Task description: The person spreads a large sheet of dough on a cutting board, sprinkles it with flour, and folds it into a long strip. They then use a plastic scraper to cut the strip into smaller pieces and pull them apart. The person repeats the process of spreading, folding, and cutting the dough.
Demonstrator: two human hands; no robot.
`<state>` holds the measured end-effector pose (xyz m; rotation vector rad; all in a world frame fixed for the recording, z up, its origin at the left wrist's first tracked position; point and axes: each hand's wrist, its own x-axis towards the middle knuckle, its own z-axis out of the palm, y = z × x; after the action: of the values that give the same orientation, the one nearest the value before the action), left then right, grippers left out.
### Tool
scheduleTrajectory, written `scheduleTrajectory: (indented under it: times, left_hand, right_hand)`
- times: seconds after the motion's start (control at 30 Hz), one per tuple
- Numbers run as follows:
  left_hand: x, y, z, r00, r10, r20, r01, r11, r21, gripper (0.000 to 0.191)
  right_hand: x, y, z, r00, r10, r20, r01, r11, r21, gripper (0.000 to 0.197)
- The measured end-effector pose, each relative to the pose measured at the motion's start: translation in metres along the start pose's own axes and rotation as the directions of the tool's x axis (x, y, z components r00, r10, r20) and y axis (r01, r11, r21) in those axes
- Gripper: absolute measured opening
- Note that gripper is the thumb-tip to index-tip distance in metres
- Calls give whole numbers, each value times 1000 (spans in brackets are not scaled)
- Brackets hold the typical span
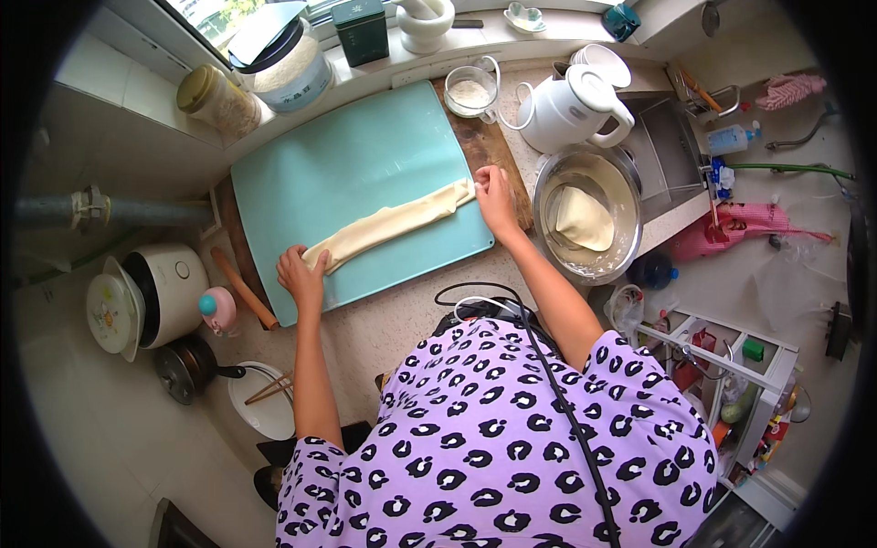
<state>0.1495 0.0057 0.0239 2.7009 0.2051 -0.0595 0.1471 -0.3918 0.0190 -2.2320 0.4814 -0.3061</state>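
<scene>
A long, flattened strip of folded dough [390, 226] lies slantwise on a pale green cutting mat [356, 157]. My left hand [301, 274] grips its lower left end, thumb on top and fingers at the edge. At the upper right end, my right hand [495, 195] is beside the dough's tip with its fingers bent; whether it pinches the dough cannot be told. To the right of that hand, a metal bowl [622, 264] holds another folded piece of dough [584, 219].
A wooden rolling pin [243, 288] leans along the mat's left side, near a rice cooker [168, 294]. Behind the mat stand jars and a glass cup of flour [470, 90]. A white electric kettle [569, 109] stands behind the bowl, beside the sink [661, 144].
</scene>
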Motion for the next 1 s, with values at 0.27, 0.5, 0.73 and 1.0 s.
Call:
scheduleTrajectory:
  times: [0.27, 0.5, 0.73, 1.0]
  left_hand:
    - [19, 5, -2, 987, -9, 160, 36, 985, -169, 38]
    - [35, 13, -7, 974, 102, 203, -90, 994, -68, 27]
    - [180, 148, -123, 824, 255, -506, -502, 744, -442, 24]
    - [312, 197, -131, 937, 219, -272, -211, 976, 58, 95]
  right_hand:
    - [-16, 27, -22, 934, 48, 354, -104, 985, 141, 16]
    - [-9, 24, -4, 895, 24, 446, -139, 964, 227, 21]
    - [-7, -10, -32, 838, -20, 546, -155, 949, 273, 17]
    - [-19, -40, -86, 828, 16, 561, -185, 952, 245, 17]
